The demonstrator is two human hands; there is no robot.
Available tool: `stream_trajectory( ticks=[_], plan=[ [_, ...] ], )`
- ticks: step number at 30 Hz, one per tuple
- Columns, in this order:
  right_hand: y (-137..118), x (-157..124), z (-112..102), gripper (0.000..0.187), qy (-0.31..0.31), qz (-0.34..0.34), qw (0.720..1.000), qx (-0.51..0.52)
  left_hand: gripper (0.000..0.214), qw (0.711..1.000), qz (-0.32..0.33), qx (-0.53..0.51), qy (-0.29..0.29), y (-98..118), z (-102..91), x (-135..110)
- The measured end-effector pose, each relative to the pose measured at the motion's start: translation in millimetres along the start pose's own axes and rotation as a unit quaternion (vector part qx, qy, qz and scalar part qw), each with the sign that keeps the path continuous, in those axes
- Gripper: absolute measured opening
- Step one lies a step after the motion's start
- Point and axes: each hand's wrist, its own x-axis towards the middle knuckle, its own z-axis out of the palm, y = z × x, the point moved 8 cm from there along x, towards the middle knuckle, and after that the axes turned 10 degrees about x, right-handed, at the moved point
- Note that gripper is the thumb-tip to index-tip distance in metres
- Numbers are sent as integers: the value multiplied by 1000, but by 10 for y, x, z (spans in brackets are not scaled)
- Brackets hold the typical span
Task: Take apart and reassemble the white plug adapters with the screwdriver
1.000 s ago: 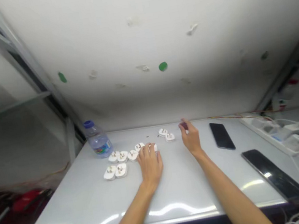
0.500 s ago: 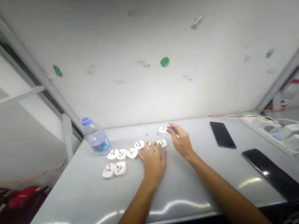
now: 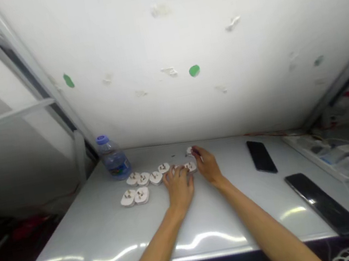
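Note:
Several white plug adapters with metal prongs facing up lie on the grey table (image 3: 104,232). Two sit side by side in front, one being the adapter (image 3: 142,195); behind them runs a row that includes the adapter (image 3: 156,178). My left hand (image 3: 179,188) lies palm down at the row's right end, fingers spread over an adapter they partly hide. To its right shows another adapter (image 3: 190,166). My right hand (image 3: 208,167) has its thumb and fingers closed at the edge of the rearmost adapter (image 3: 189,151), which its fingertips partly cover.
A clear bottle with a blue cap (image 3: 114,158) stands at the back left. Two black phones, a smaller one (image 3: 261,156) and a larger one (image 3: 325,203), lie to the right. Beyond them are a white power strip (image 3: 314,157) and cables. A white wall (image 3: 159,119) rises behind.
My right hand has moved slightly left, its fingers now over the rearmost adapter's right edge. My left hand stays in place on the row.

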Motion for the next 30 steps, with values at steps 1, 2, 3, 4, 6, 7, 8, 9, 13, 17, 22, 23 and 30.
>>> stream_trajectory(
  ticks=[1,2,3,4,6,7,8,9,13,17,22,23,30],
  plan=[
    [-4,3,-7,30,1,-1,1000,0,19,1000,-3,0,-1,-3,0,1],
    [-10,7,-15,30,2,-1,1000,1,19,1000,-5,-1,-4,-5,-2,3],
    [-20,13,-28,29,4,1,1000,1,19,1000,-8,-2,-7,-6,-6,5],
    [-34,21,-46,29,7,3,1000,2,19,1000,-11,-3,-7,-9,-15,7],
    [-79,37,-109,29,23,9,1000,3,19,1000,-16,-6,-6,-12,-36,10],
    [-111,45,-147,29,32,10,999,3,20,1000,-17,-8,-6,-11,-44,12],
    [-152,51,-193,28,44,10,999,4,20,1000,-19,-10,-7,-13,-50,13],
    [-199,55,-232,28,51,8,999,7,20,1000,-23,-10,-7,-18,-56,13],
    [-374,53,-365,27,73,5,997,15,17,999,-34,-6,-9,-32,-67,15],
    [-465,39,-418,27,81,10,997,11,16,999,-38,-8,-5,-42,-74,19],
    [-464,37,-401,26,72,9,997,10,15,999,-31,-4,10,-49,-67,21],
    [-462,37,-399,26,72,7,997,11,15,999,-31,-3,12,-51,-63,20],
    [-436,42,-375,25,63,15,998,20,17,999,-30,-7,9,-44,-56,13]
  ],
)
